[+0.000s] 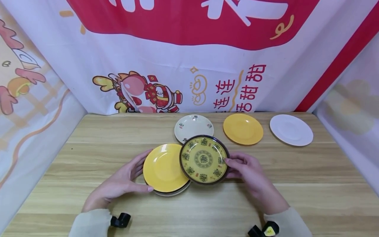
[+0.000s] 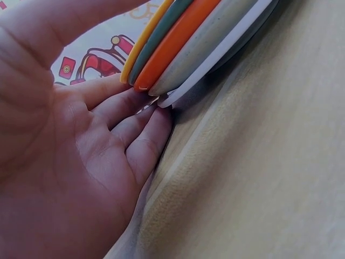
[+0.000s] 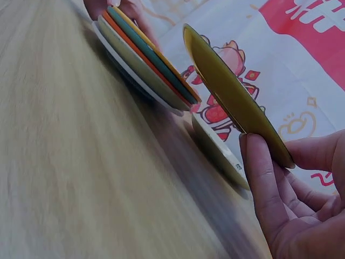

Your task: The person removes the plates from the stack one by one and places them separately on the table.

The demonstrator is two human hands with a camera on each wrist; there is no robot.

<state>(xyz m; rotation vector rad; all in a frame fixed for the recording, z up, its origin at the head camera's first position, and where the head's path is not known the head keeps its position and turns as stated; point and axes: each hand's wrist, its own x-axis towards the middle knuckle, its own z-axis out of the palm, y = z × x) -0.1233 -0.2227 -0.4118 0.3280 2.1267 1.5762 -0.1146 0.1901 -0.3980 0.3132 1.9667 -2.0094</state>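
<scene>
My right hand [image 1: 250, 172] pinches the right rim of a yellow-green patterned plate [image 1: 204, 159] with a dark edge, thumb above and fingers beneath. In the right wrist view that plate [image 3: 232, 89] is raised and tilted, apart from the stack. My left hand [image 1: 125, 179] holds the left side of a plate stack, its thumb at the near rim and fingers around the far left edge. A yellow plate [image 1: 163, 169] tops the stack, partly covered by the patterned plate in the head view. Below it, the left wrist view shows green, orange [image 2: 178, 43], greyish and white rims.
Along the back of the wooden table [image 1: 219, 210] lie a white plate with small printed motifs [image 1: 192, 126], a yellow plate [image 1: 242, 129] and a plain white plate [image 1: 291, 130]. Printed cloth [image 1: 165, 56] hangs behind and at both sides.
</scene>
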